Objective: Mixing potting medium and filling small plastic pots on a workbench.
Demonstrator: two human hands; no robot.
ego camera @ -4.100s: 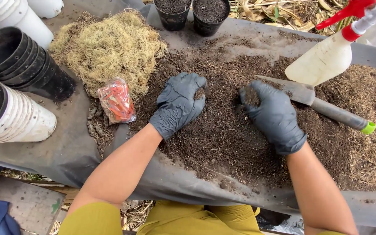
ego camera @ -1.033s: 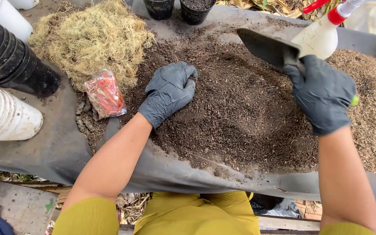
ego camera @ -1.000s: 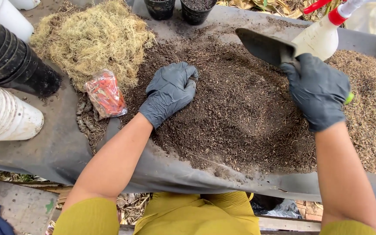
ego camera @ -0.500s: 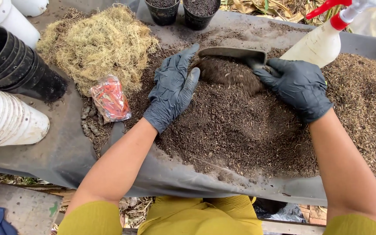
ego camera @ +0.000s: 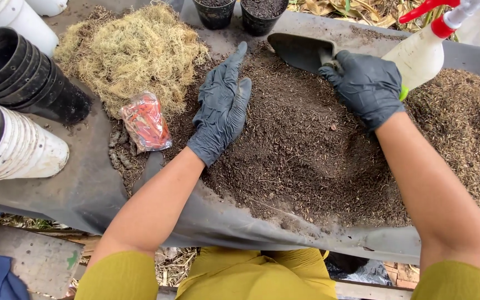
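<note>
surface: I see a dark sheet (ego camera: 73, 189) as worktop, outdoors, dry leaves behind
soil pile (ego camera: 306, 144): mid-sheet, between both hands
left hand (ego camera: 220, 108): gloved, flat, fingers spread on soil
right hand (ego camera: 365, 83): gloved, closed round trowel (ego camera: 301, 51) handle, blade at pile's far edge
left edge: straw heap (ego camera: 134, 50), stacked pots (ego camera: 18, 78)
right: spray bottle (ego camera: 423, 50)

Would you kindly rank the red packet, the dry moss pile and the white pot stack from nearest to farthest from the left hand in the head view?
From the left hand:
1. Red packet, just to its left.
2. Dry moss pile, up and left.
3. White pot stack, at the far left edge.
</note>
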